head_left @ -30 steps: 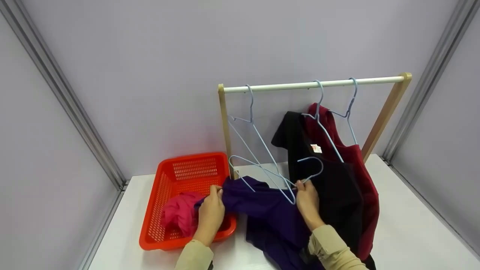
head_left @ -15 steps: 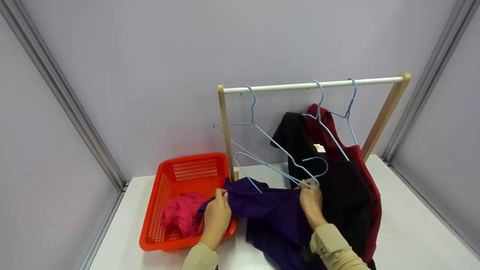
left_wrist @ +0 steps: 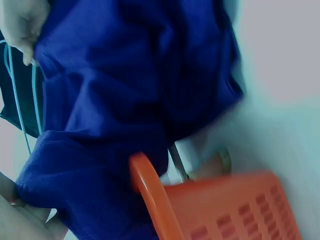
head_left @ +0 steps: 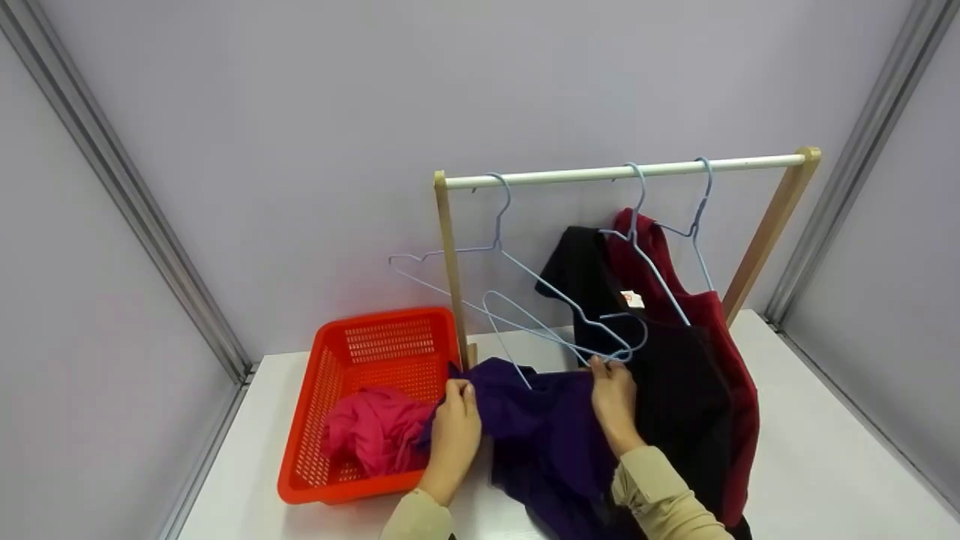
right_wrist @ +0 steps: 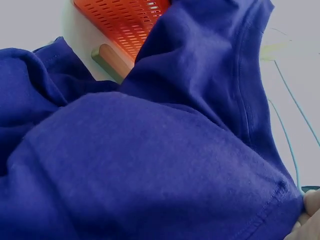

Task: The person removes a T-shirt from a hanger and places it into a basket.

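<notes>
Moved since the earlier frames: the left hand (head_left: 454, 435) has shifted right, drawing its end of the purple garment (head_left: 544, 424) with it; the empty hanger (head_left: 498, 232) on the rail (head_left: 562, 176) has swung farther left; the left end of the loose hanger (head_left: 525, 310) sits higher and farther right.
Left hand: thumb and fingers pinch the garment's left end, beside the basket's right side.
Right hand (head_left: 616, 397): pinches the garment's right upper edge, just below the loose hanger's hook; whether the wire is also in its grip I cannot tell.
Purple garment: stretched between the two hands, its bulk drooping on the near side down to the table (head_left: 810, 420).
Loose hanger: hook to the right above the right hand, left arm dipping to the garment's far edge; how much lies inside the cloth is hidden.
Empty hanger: slants down to the right, its lower right corner near the loose hanger's hook.
Basket (head_left: 352, 491): red, at left, with a pink cloth (head_left: 379, 431) in it.
Rack, right part: a black garment (head_left: 675, 382) with a white tag (head_left: 632, 299) hangs left of a dark red garment (head_left: 739, 405).
</notes>
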### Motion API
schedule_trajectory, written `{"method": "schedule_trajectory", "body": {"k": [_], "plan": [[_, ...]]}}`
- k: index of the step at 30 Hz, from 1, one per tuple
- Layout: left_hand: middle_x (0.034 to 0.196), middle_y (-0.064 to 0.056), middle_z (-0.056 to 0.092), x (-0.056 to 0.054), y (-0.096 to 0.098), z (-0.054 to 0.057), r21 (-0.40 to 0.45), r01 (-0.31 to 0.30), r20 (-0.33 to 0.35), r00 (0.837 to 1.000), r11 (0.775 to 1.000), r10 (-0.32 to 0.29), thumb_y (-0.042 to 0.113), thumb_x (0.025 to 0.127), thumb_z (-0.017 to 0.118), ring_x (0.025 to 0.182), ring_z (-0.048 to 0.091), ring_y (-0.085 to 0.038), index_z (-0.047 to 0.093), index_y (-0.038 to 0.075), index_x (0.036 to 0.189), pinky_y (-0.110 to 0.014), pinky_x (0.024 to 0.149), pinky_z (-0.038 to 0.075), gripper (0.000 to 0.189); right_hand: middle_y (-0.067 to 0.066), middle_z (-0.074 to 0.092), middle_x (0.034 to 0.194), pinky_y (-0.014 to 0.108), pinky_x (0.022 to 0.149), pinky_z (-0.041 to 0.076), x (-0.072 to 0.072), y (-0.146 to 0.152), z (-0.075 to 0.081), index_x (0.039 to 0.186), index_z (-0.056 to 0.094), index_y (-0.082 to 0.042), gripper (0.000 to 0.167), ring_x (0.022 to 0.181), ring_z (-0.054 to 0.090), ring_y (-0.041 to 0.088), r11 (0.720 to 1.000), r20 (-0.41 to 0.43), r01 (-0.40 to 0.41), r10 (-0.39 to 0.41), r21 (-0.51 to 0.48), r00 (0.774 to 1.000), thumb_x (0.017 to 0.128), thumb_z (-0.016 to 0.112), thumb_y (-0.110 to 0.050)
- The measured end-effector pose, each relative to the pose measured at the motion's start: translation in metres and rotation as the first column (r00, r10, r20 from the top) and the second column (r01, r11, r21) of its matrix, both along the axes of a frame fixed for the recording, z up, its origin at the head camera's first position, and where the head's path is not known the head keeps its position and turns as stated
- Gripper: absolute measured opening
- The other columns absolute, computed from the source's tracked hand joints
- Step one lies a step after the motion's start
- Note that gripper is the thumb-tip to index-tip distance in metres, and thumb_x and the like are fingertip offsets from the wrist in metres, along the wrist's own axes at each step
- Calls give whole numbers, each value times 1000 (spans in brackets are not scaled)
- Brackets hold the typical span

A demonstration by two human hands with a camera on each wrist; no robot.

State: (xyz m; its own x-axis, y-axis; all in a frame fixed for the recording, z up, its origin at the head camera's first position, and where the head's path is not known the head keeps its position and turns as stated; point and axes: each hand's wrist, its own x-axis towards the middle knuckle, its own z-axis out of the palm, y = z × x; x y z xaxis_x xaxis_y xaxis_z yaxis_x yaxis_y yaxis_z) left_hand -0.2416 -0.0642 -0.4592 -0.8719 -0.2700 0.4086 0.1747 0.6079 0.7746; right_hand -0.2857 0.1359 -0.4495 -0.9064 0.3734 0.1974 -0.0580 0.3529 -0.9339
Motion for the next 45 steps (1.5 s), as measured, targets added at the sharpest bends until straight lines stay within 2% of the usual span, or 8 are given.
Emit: {"method": "schedule_trajectory", "body": {"k": [5, 9, 19, 24, 28, 33, 40, 45], "plan": [[68, -13, 56, 4, 14, 1, 121, 61, 30, 997, 991, -65, 11, 99, 46, 64, 51, -24, 51, 5, 98, -40, 62, 45, 8, 16, 72, 84, 12, 73, 41, -2, -7, -2, 97, 63, 12, 21, 83, 65, 10, 986, -81, -7, -7, -164, 997, 95, 53, -7], [67, -10, 53, 9, 24, 1, 144, 133, 30, 990, 981, -139, 13, 100, 44, 66, 50, -22, 50, 6, 98, -38, 63, 45, 9, 10, 72, 77, 12, 71, 41, 1, -11, 2, 94, 63, 17, 26, 70, 55, -4, 966, -110, -31, 3, -257, 994, 95, 54, -8], [71, -8, 62, 17, 50, -12, -19, 281, 25, 959, 959, -281, 19, 100, 46, 60, 54, -18, 51, 10, 100, -33, 57, 45, 11, 24, 71, 98, 16, 76, 44, 5, -25, 11, 108, 61, 18, 37, 82, 63, 7, 945, -6, -69, 70, -319, 998, 101, 42, -13], [83, -10, 69, 21, 59, -23, -157, 298, 37, 954, 942, -296, 31, 91, 63, 71, 66, -26, 52, 12, 104, -37, 61, 49, 26, 28, 68, 106, 16, 80, 46, 8, -38, 11, 109, 61, 17, 38, 100, 64, 24, 924, -34, -90, 83, -371, 996, 102, 39, -13], [86, -11, 71, 23, 61, -27, -230, 247, 1, 967, 941, -254, 32, 75, 79, 72, 68, -29, 52, 10, 107, -39, 61, 51, 47, 27, 65, 115, 25, 92, 48, 10, -46, 14, 111, 62, 16, 40, 111, 61, 29, 922, -25, -103, 101, -373, 995, 102, 40, -16], [80, -12, 72, 23, 60, -27, -230, 229, -86, 963, 946, -254, 13, 75, 76, 68, 69, -25, 53, 8, 101, -34, 58, 52, 35, 28, 62, 121, 43, 107, 39, 11, -51, 17, 115, 60, 16, 41, 121, 54, 35, 929, -26, -149, 149, -340, 988, 102, 41, -17], [97, -20, 73, 23, 57, -28, -79, 309, -118, 941, 948, -317, -1, 83, 64, 91, 72, -26, 54, 0, 105, -35, 75, 58, 24, 16, 72, 93, 20, 80, 46, 15, -54, 23, 103, 66, 15, 34, 80, 58, 4, 933, -39, -163, 159, -322, 987, 95, 55, -16], [104, -23, 71, 26, 58, -31, -80, 298, -186, 933, 951, -308, -2, 88, 60, 96, 71, -28, 53, -3, 110, -36, 79, 57, 24, 17, 72, 100, 13, 74, 44, 16, -52, 25, 105, 66, 12, 30, 79, 55, -2, 949, -54, -222, 216, -225, 975, 94, 56, -14]]}}
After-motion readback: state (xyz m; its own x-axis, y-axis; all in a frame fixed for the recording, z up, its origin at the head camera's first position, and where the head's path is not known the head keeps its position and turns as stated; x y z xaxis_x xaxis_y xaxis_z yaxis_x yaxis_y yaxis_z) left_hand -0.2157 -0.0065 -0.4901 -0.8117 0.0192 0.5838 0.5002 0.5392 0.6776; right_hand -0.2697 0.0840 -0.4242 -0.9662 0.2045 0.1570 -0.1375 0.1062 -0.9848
